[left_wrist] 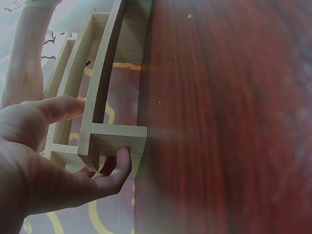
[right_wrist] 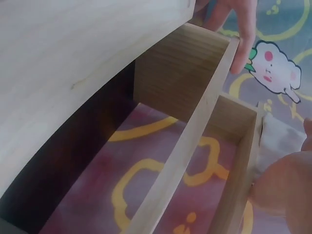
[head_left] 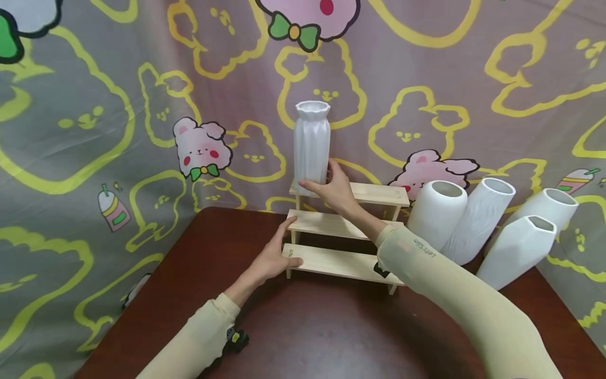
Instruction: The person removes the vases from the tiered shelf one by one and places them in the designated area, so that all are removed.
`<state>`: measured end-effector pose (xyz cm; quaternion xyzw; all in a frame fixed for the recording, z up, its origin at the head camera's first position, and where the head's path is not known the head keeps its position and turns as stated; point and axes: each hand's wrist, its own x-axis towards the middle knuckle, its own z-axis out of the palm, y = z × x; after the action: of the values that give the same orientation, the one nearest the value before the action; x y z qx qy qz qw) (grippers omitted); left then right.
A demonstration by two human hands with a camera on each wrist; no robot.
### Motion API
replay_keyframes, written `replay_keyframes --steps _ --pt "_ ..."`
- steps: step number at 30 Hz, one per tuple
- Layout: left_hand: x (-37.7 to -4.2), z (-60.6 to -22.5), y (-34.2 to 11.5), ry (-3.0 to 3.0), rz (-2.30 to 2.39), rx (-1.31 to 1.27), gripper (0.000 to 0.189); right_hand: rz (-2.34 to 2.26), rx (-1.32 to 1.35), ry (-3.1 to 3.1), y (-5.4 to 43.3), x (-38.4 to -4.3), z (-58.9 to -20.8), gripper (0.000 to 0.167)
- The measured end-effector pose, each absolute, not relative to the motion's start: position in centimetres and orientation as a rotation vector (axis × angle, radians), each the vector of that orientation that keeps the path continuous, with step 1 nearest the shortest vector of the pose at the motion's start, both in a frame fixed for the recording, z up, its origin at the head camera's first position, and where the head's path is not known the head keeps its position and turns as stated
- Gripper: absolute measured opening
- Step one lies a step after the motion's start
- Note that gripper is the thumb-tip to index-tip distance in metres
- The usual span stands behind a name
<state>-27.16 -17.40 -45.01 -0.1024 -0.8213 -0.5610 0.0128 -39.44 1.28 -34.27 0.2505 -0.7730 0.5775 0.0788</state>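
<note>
A white fluted vase [head_left: 312, 139] with a scalloped rim stands upright at the left end of the top step of a three-tier wooden stand [head_left: 341, 263]. My right hand [head_left: 337, 192] holds the vase low down, thumb across its front and fingers at its right side. In the right wrist view only a pale part of the vase [right_wrist: 280, 139] shows beside that hand. My left hand [head_left: 270, 260] grips the stand's left end. In the left wrist view, its thumb lies over the steps and its fingers [left_wrist: 122, 175] curl against the side panel [left_wrist: 119, 139].
Several white vases stand right of the stand: a rounded one [head_left: 435, 213], a slim textured one [head_left: 483, 221], a faceted one [head_left: 518, 252] and one behind it [head_left: 558, 208]. The dark red table [head_left: 312, 337] meets a cartoon-patterned cloth [head_left: 255, 105] behind and at both sides.
</note>
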Motion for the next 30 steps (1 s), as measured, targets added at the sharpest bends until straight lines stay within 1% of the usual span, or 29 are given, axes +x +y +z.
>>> replay_keyframes --steps 4,10,23,30 --pt "-27.4 -44.9 -17.2 -2.567 -1.745 -0.348 0.109 1.739 0.738 -2.295 1.4 -39.7 -34.0 0.086" --pt "-27.2 -44.8 -17.7 -2.563 -1.724 -0.278 0.11 1.778 0.821 -2.263 0.8 -40.4 -34.0 0.085" --pt "-27.1 -44.8 -17.2 -2.57 -1.74 -0.317 0.109 1.782 0.737 -2.22 1.3 -40.4 -34.1 0.071" --pt "-27.0 -45.1 -17.0 -2.57 -1.746 -0.288 0.109 1.766 0.74 -2.235 1.4 -40.4 -34.3 0.07"
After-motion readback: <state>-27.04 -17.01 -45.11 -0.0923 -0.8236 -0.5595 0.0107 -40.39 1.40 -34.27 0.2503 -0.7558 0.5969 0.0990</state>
